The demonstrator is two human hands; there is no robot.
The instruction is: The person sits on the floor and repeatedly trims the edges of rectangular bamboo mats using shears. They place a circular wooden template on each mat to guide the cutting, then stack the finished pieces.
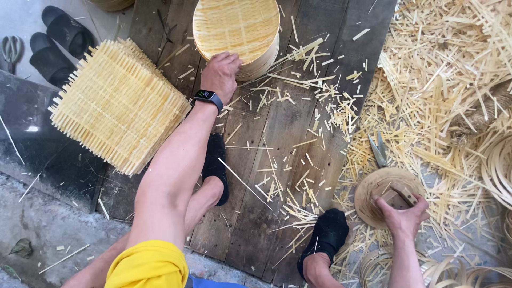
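Observation:
My left hand [220,72], with a dark watch on the wrist, reaches forward and rests its fingers on the near edge of a stack of round woven bamboo discs [236,29]. My right hand [401,213] grips a small wooden block [399,197] that lies on a round woven disc [385,184] on the floor. A thick stack of square woven bamboo mats [118,104] stands to the left of my left arm. My feet in black socks [329,234] rest on the wooden boards.
Scissors [378,149] lie just beyond the round disc. Bamboo slivers and offcuts [442,74] are heaped at the right. Curled bamboo strips [498,165] lie at the far right. Black sandals [56,40] and another pair of scissors [10,50] are at top left.

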